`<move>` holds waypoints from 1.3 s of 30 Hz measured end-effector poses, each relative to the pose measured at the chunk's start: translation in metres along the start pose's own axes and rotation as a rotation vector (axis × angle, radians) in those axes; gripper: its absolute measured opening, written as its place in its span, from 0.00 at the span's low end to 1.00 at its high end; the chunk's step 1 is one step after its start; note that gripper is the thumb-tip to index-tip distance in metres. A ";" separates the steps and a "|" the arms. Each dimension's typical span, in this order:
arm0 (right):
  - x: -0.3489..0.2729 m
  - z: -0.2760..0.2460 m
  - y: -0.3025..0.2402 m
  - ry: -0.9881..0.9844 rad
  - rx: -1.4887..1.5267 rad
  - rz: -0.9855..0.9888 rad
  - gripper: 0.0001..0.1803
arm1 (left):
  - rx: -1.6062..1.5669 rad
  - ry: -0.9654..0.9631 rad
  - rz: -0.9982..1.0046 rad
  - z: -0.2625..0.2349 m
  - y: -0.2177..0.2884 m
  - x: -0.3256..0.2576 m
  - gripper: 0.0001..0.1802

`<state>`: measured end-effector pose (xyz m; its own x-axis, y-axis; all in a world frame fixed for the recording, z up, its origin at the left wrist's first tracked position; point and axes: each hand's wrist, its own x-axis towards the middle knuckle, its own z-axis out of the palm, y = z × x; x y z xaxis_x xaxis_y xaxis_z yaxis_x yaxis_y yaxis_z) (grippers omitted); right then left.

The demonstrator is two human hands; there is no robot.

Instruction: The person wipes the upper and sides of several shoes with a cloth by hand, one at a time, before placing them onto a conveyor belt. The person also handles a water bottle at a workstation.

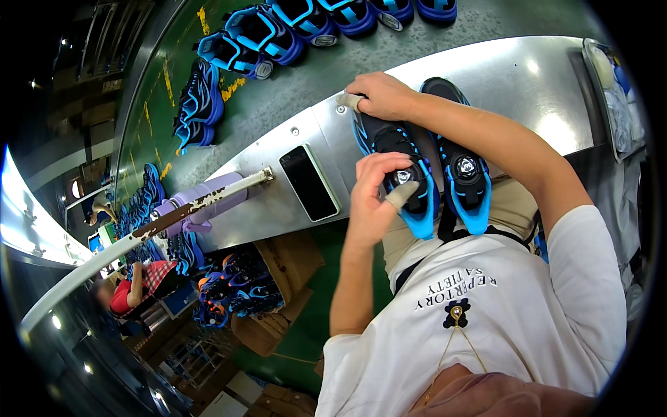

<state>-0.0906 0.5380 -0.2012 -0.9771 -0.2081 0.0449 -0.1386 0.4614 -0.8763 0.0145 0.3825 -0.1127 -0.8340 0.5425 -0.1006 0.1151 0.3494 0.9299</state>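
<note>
Two black and bright-blue sneakers lie side by side at the edge of a metal bench (500, 66), toes pointing away from me. The left sneaker (381, 135) is between my hands. My left hand (375, 191) has thumb and fingers closed around the round dial (403, 176) on its tongue; the thumb wears a pale finger cover. Across the toe of that same shoe, my right hand (382, 96) is wrapped, also with a covered fingertip. Untouched beneath my right forearm rests the right sneaker (462, 156), its dial and blue heel collar showing.
A phone (309, 182) and a lilac bottle (208, 198) lie left on the bench, near a chipped white pole (139, 236). Matching shoes (260, 42) line a green surface beyond. A cardboard box (285, 271) stands below; a bin of plastic bags (618, 104) is at right. Someone in red (128, 292) works far left.
</note>
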 end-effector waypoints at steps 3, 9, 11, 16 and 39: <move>0.002 0.001 0.002 -0.009 -0.032 0.011 0.13 | 0.075 -0.085 -0.033 -0.010 0.013 0.005 0.19; 0.003 0.005 0.007 0.037 -0.032 -0.037 0.16 | 0.278 0.453 -0.138 0.039 0.025 -0.009 0.20; 0.004 -0.002 0.002 -0.021 -0.056 0.026 0.16 | 0.189 0.503 -0.098 0.044 0.016 -0.010 0.18; 0.002 -0.004 -0.001 -0.002 -0.033 0.016 0.18 | -0.105 -0.085 0.011 -0.004 0.000 0.005 0.14; 0.003 -0.002 0.000 -0.008 -0.053 -0.019 0.20 | -0.096 0.356 -0.059 0.045 0.001 -0.009 0.16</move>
<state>-0.0936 0.5395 -0.1999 -0.9730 -0.2236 0.0572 -0.1654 0.5025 -0.8486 0.0463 0.4118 -0.1270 -0.9750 0.2182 -0.0413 0.0243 0.2897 0.9568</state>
